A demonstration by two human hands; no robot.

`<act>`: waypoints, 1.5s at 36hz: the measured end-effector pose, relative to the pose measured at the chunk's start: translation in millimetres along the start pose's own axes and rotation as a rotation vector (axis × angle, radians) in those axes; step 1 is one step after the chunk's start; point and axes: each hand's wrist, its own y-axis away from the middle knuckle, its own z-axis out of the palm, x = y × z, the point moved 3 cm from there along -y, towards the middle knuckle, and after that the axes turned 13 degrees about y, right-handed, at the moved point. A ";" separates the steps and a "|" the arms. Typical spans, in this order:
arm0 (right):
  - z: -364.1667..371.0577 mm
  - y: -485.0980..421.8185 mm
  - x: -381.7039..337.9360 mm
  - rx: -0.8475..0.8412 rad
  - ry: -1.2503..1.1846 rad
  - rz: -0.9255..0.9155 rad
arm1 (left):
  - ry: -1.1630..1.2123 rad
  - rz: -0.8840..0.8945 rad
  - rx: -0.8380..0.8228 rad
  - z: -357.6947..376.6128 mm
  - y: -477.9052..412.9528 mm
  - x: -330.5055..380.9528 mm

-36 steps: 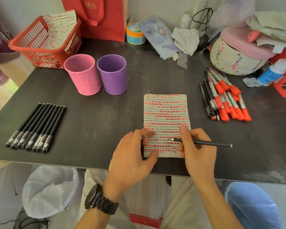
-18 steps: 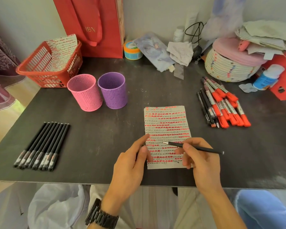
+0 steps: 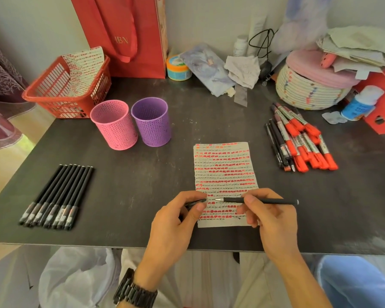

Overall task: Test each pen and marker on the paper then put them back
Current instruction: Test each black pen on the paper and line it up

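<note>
A dark table (image 3: pixel 131 185) stands against a pale wall, with a red bag (image 3: pixel 125 36) and a red basket (image 3: pixel 60 94) at its far edge. We note the marked paper (image 3: pixel 225 170) lying flat under and just beyond both hands. The right hand (image 3: pixel 273 221) grips a black pen (image 3: pixel 265 201) between thumb and fingers, tip pointing at the left hand (image 3: pixel 173 225). The left hand pinches a short dark cap (image 3: pixel 196 202), just apart from the tip. Left of the left hand lies a row of black pens (image 3: pixel 56 196). Beyond it stand a pink cup (image 3: pixel 113 125) and a purple cup (image 3: pixel 152 122). Beyond the right hand lies a pile of markers (image 3: pixel 302 143).
</note>
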 end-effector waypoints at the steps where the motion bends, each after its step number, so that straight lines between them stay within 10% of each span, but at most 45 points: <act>1: 0.3 -0.1 0.2 -0.001 0.004 0.002 | -0.009 0.007 -0.004 -0.1 0.1 0.0; 54: 13.3 4.8 -6.1 -0.129 0.267 -0.117 | -0.007 0.100 -0.059 2.3 -0.3 4.7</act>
